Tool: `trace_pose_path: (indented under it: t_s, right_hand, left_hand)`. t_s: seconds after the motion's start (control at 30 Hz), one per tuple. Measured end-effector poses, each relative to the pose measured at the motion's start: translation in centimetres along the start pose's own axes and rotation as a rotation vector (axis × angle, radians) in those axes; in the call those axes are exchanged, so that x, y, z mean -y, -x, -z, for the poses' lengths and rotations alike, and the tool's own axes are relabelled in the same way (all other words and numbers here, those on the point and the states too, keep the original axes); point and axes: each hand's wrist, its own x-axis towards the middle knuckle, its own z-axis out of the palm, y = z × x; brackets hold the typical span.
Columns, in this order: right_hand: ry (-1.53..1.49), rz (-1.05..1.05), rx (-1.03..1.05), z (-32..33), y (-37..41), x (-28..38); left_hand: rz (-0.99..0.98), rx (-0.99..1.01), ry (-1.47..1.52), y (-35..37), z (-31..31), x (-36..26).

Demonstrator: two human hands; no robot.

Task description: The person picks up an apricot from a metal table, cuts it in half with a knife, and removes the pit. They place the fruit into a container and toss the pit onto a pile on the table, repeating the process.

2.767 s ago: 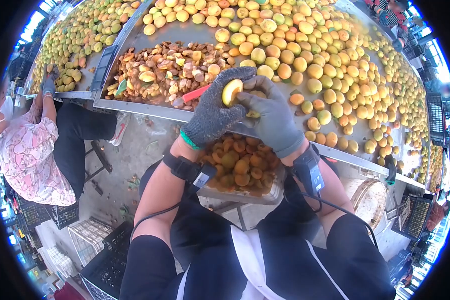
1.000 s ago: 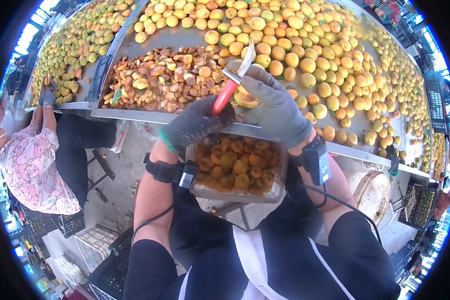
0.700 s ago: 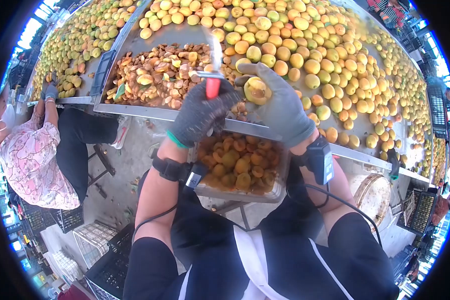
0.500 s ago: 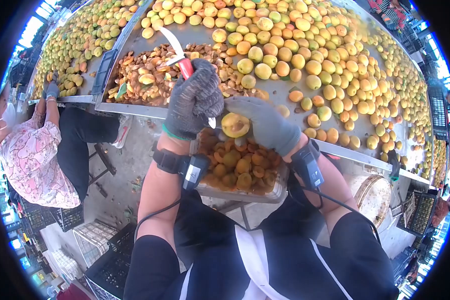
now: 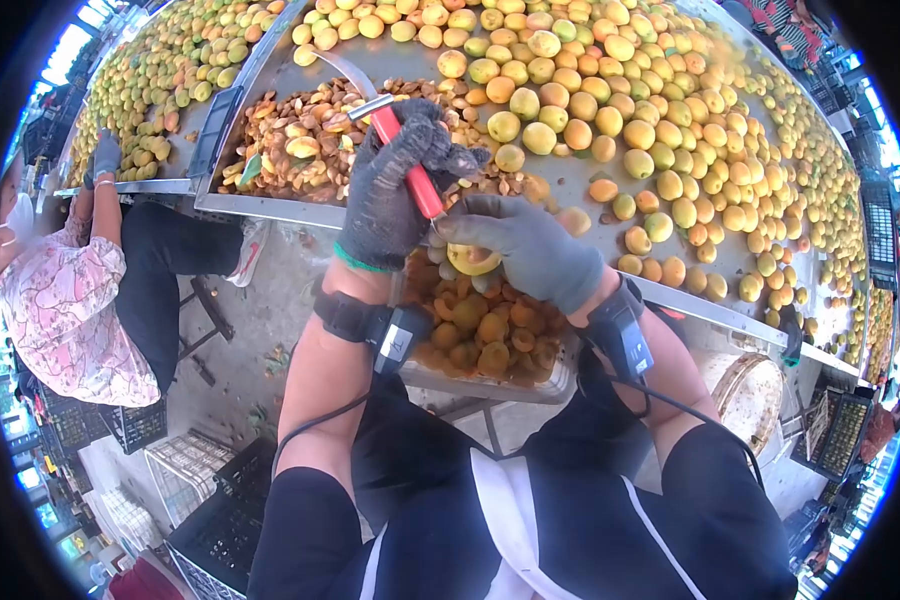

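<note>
- The right hand (image 5: pixel 535 250), in a smooth grey glove, is holding a yellow-orange round apricot (image 5: pixel 473 261); its fingers (image 5: pixel 475 208) are curling tight around the fruit.
- The apricot is showing a pale, slightly greenish skin and is hanging just above the clear plastic tub (image 5: pixel 490 384) of orange apricot halves on the person's lap.
- The left hand (image 5: pixel 395 190), in a dark knit glove, is gripping a red-handled knife with a curved steel blade (image 5: pixel 410 170). Its fingers are clamped on the handle, and the blade is pointing up and away from the fruit.
- The left hand is crowding the apricot from above and partly hiding it.
- Beyond, the grey metal counter (image 5: pixel 570 186) is carrying whole apricots (image 5: pixel 620 100) and a heap of brown pits and scraps (image 5: pixel 290 140).
- At the left, a co-worker in a pink floral sleeve (image 5: pixel 50 300) is sitting.
</note>
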Motion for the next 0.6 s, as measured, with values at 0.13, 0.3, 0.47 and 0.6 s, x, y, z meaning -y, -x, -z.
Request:
trace_pose_path:
  t_s: [0.13, 0.3, 0.47, 0.6]
  right_hand:
    - [0.843, 0.737, -0.022, 0.7, -0.4, -2.8]
    - [-0.65, 0.059, 0.213, -1.1, -0.1, -1.4]
    - [-0.471, 0.132, 0.164, -1.6, 0.1, -1.5]
    - [-0.37, 0.215, 0.121, -1.4, -0.1, -2.3]
  left_hand:
    - [-0.007, 0.321, 0.111, -0.8, 2.3, -1.4]
    - [-0.2, 0.17, 0.042, -1.2, 2.5, -1.4]
    - [-0.214, 0.153, 0.065, -1.1, 2.6, -1.3]
    - [-0.173, 0.233, 0.079, -1.0, 2.7, -1.3]
